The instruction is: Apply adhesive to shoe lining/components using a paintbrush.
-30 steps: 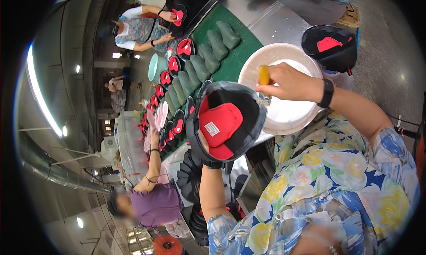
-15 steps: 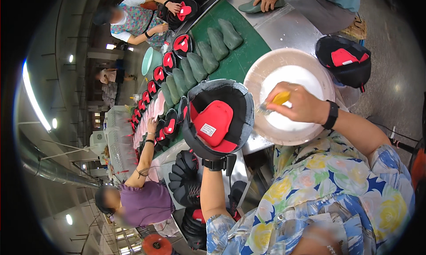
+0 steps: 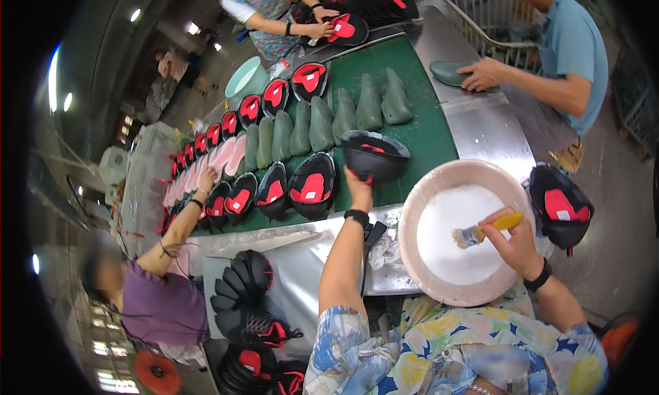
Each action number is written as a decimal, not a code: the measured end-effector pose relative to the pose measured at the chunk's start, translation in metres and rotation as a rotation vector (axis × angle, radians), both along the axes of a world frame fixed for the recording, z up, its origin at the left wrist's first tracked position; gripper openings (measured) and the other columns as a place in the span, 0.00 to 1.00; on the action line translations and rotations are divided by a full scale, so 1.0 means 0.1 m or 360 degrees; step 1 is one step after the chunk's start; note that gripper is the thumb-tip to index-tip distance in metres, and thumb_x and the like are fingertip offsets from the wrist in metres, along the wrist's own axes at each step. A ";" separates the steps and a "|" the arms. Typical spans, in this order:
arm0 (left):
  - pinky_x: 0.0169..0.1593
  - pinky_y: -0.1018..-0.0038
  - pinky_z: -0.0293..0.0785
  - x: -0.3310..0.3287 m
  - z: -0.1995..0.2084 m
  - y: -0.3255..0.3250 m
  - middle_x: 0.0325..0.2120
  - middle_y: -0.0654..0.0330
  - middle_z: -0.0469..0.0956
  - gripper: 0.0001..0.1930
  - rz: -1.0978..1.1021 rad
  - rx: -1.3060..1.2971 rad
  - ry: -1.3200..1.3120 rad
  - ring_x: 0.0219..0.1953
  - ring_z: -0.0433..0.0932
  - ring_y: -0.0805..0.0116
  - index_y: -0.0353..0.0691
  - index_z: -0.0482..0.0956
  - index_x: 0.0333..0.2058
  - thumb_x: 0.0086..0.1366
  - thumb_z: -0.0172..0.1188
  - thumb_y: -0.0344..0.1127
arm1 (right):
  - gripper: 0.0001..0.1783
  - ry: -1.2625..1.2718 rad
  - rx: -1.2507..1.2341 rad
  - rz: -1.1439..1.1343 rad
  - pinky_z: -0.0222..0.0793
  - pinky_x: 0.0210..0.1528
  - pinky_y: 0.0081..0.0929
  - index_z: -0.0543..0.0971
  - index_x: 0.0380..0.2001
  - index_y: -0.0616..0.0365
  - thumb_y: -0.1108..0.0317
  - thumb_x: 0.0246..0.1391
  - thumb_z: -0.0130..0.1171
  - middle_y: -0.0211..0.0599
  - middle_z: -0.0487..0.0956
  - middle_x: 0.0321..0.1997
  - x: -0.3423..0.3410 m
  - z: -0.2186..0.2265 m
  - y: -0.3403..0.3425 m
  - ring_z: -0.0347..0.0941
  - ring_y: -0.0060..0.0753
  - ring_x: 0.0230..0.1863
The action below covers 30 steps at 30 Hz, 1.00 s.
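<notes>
My left hand [image 3: 358, 187] grips a black shoe upper [image 3: 374, 163] with a pale grey rim and red lining, raised over the green work surface. My fingers are partly hidden by it. In my right hand [image 3: 516, 245] is a paintbrush [image 3: 468, 237] with a yellow handle, its bristles pointing left above white liquid [image 3: 449, 257]. That liquid fills much of a wide pale pink basin [image 3: 412, 261] in front of me. Beside the basin on the right sits another black shoe upper [image 3: 561, 206], red inside.
Green shoe lasts [image 3: 320, 128] stand in a row on a green belt [image 3: 432, 130], with several red-lined uppers [image 3: 312, 189] along both sides. Co-workers handle pieces at the left, far side and right. Stacked black uppers [image 3: 248, 285] lie left of my arm. A mint basin [image 3: 246, 77] stands beyond.
My left hand has carried the shoe upper forward, away from me over the belt, and tilted it. The brush stays in my right hand above the basin. The whole view has turned.
</notes>
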<state>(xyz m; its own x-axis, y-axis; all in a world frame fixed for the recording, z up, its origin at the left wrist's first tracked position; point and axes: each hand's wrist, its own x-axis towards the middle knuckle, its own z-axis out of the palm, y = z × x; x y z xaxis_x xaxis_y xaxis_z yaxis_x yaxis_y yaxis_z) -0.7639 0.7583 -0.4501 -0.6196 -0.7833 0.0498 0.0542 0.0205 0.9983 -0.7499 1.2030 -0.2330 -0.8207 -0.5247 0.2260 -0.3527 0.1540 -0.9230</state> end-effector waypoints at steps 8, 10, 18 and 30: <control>0.60 0.56 0.69 0.40 0.40 -0.06 0.52 0.41 0.73 0.32 -0.0186 -0.1419 -0.0939 0.58 0.70 0.42 0.33 0.68 0.60 0.54 0.57 0.25 | 0.03 -0.0213 0.0231 -0.0031 0.71 0.45 0.22 0.80 0.36 0.63 0.75 0.60 0.60 0.37 0.82 0.35 -0.15 -0.21 0.17 0.78 0.26 0.38; 0.61 0.55 0.67 0.44 0.83 -0.10 0.52 0.42 0.74 0.25 -0.0172 -0.1247 -0.0865 0.58 0.71 0.43 0.33 0.73 0.55 0.55 0.55 0.24 | 0.03 -0.0342 0.0174 -0.0029 0.69 0.48 0.22 0.78 0.37 0.65 0.77 0.61 0.58 0.36 0.80 0.39 -0.14 -0.15 0.31 0.76 0.25 0.41; 0.63 0.39 0.55 3.45 2.02 -1.02 0.66 0.38 0.60 0.50 0.1432 -0.1672 -0.2366 0.70 0.54 0.40 0.47 0.59 0.69 0.51 0.73 0.56 | 0.04 -0.0233 0.0372 0.0270 0.67 0.50 0.20 0.75 0.40 0.64 0.74 0.67 0.54 0.33 0.76 0.40 -0.27 -0.31 0.23 0.73 0.23 0.43; 0.69 0.48 0.57 4.79 1.93 0.49 0.67 0.36 0.55 0.40 0.0234 -0.1449 -0.2480 0.67 0.57 0.31 0.50 0.63 0.67 0.54 0.68 0.34 | 0.08 -0.0378 0.0330 0.0344 0.71 0.44 0.21 0.76 0.40 0.64 0.70 0.64 0.60 0.33 0.79 0.36 -0.32 -0.46 0.15 0.76 0.23 0.39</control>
